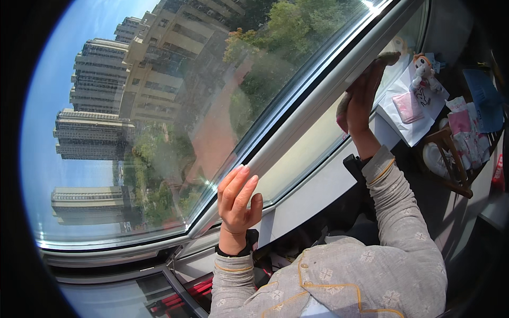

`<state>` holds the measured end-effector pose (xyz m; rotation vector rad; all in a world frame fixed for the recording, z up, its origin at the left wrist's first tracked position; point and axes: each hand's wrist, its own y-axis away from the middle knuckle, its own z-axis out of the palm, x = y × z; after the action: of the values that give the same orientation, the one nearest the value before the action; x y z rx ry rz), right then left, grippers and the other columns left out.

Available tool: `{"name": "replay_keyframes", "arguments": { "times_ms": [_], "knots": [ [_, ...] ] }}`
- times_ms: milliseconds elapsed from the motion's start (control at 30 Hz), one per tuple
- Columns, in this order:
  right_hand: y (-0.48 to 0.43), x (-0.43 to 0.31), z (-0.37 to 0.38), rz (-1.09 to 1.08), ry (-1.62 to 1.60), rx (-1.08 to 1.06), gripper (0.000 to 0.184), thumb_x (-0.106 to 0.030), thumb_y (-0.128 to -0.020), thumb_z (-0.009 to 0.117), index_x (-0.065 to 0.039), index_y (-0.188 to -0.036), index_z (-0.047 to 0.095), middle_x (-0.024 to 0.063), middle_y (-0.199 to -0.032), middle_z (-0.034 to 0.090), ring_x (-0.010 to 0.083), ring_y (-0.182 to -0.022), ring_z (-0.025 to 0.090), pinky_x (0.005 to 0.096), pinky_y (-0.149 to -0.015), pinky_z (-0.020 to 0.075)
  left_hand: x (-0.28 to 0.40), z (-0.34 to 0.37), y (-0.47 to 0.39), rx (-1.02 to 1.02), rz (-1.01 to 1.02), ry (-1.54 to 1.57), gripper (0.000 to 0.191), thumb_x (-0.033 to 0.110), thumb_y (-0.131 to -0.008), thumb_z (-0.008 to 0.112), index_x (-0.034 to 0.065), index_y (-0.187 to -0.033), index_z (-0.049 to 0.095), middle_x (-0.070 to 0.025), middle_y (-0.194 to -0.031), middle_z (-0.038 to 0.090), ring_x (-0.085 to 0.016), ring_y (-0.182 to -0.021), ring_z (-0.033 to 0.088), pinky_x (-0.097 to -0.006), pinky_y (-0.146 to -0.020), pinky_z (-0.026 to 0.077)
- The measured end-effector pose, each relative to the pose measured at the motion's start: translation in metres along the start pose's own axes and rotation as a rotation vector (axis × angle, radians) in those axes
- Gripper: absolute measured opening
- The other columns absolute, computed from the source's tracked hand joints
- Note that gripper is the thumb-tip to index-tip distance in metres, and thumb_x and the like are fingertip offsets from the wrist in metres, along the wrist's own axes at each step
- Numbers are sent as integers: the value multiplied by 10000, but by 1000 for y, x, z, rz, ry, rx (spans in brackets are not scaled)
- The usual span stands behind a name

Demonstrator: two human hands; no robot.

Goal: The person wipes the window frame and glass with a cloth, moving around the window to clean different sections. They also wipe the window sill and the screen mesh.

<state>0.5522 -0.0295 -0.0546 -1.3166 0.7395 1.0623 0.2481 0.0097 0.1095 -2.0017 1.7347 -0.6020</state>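
Note:
My right hand (361, 105) presses a folded dark cloth (343, 109) against the white window frame (302, 123), at the upper right of the view; part of the cloth sticks out past the fingertips. My left hand (237, 200) is raised at the lower middle, its fingers apart and nothing in it, with the fingertips at or just in front of the frame's edge. Whether they touch it I cannot tell. Beyond the frame, the large glass pane (179, 119) shows tall buildings and trees and carries smudges and reflections.
A grey-white sill (314, 198) runs below the window. At the right, a plush toy (423, 75) and a pink packet (408, 107) lie on white paper (415, 131), beside a wooden rack (449, 159) with shoes and small packets. An opened window sash (171, 278) stands at the lower left.

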Motion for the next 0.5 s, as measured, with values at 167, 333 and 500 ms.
{"name": "replay_keyframes", "arguments": {
  "times_ms": [167,333,500],
  "knots": [
    [204,-45,41,-244,-102,-419,667,-349,-1029,474,13,-1542,249,378,-1561,83,569,-1440,141,602,-1169,162,-2,-43,98,117,-228,-232,293,67,-927,618,27,-1217,624,-162,-1243,612,-341,-1122,597,-433,-959,490],
    [304,-35,57,-966,146,-751,460,-194,-877,620,-324,-1318,624,-61,-1449,461,180,-1437,328,409,-1250,121,-25,-68,191,97,-388,-428,473,112,-896,658,32,-1342,526,-152,-1367,483,-334,-1247,458,-445,-1059,389],
    [244,-31,24,-666,464,-719,540,-266,-959,602,-45,-1422,433,327,-1463,315,463,-1365,332,577,-1179,179,-46,-94,246,215,-448,-505,513,66,-870,666,73,-1368,544,-118,-1382,492,-293,-1282,455,-414,-1089,313]
  ]
}}
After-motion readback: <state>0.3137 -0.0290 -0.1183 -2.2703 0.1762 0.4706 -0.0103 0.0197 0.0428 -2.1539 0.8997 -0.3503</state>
